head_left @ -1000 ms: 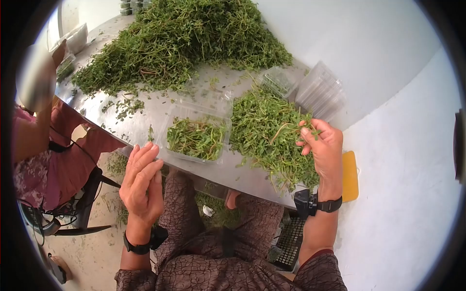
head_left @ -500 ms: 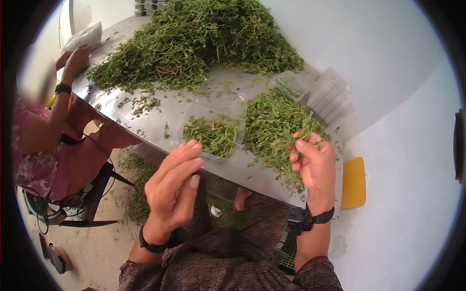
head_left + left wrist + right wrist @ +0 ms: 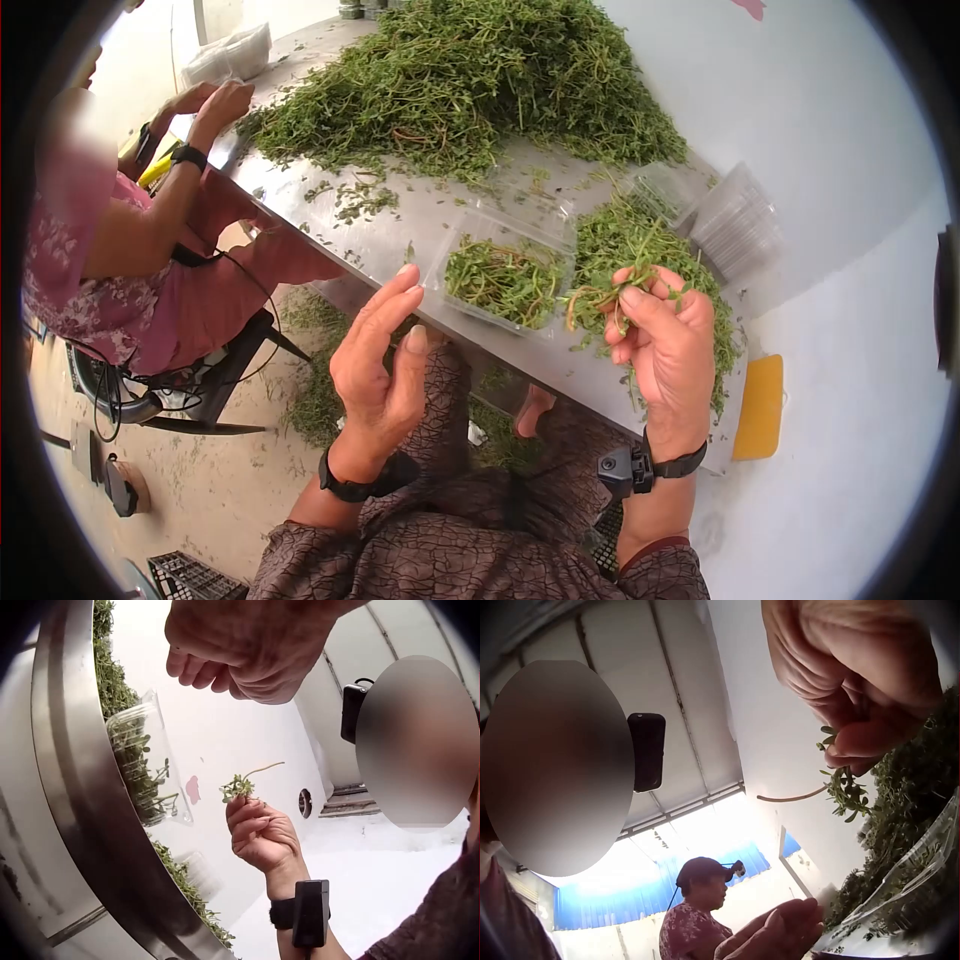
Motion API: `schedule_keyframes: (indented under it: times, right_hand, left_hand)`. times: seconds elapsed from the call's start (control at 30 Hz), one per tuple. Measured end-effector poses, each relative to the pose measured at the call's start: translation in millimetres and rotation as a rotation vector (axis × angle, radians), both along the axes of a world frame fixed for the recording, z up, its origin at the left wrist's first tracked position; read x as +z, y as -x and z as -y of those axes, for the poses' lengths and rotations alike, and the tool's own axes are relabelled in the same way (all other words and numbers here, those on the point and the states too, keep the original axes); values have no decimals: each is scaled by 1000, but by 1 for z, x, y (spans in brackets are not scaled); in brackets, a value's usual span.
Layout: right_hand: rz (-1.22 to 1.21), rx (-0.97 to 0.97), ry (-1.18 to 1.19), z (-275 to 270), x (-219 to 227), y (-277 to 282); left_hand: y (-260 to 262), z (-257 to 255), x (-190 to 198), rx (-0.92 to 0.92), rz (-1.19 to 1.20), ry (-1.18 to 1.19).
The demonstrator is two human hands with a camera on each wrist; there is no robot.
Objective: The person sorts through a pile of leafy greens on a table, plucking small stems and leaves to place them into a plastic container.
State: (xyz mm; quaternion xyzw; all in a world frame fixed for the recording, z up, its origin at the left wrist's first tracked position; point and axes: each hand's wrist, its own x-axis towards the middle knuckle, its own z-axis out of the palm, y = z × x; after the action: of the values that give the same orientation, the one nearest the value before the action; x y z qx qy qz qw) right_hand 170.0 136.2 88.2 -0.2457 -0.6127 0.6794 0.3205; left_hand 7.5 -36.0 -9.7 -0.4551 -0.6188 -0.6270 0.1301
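Note:
Between thumb and fingers my right hand (image 3: 665,345) pinches a small bunch of leafy green sprigs (image 3: 845,787), one bare stem sticking out sideways. This hand is raised over the near side of a smaller heap of greens (image 3: 640,235). My left hand (image 3: 380,360) is held up before the table edge, fingers straight and holding nothing. Just beyond it stands a clear plastic box (image 3: 450,290), lid folded back, with cut greens (image 3: 505,280) inside. In the left wrist view the sprigs stand above the right hand's fingertips.
A large mound of greens (image 3: 480,85) covers the back of the metal table (image 3: 330,225). Stacked clear boxes (image 3: 735,220) lean by the wall at right, near a yellow board (image 3: 760,408). Another person (image 3: 110,240) sits at left, hands near a white plastic bag (image 3: 228,58).
The head view has swung left, so the table appears shifted right. My left hand has stayed raised and without anything in it; my right hand keeps hold of the sprigs.

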Motion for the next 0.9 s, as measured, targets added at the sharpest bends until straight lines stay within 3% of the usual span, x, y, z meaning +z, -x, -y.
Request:
schedule_keyframes:
  times: [0.3, 0.37, 0.57, 0.77, 0.83, 0.87, 0.9]
  right_hand:
    - [99, 58, -3, -4, -11, 50]
    - [217, 60, -22, -3, -16, 62]
    - [342, 195, -32, 2, -25, 72]
    - [481, 70, -331, 8, -10, 56]
    - [439, -10, -563, 7, -17, 52]
    - [440, -9, -562, 5, -20, 51]
    - [403, 32, -761, 3, -23, 50]
  left_hand:
    - [13, -4, -17, 3, 119, -2]
    - [15, -7, -19, 0, 130, -6]
    - [15, -15, -24, -26, 160, 15]
    - [17, -19, -29, -46, 163, 19]
    - [17, -20, -30, -69, 173, 22]
    - [17, -21, -31, -69, 174, 23]
    - [18, -21, -32, -71, 169, 21]
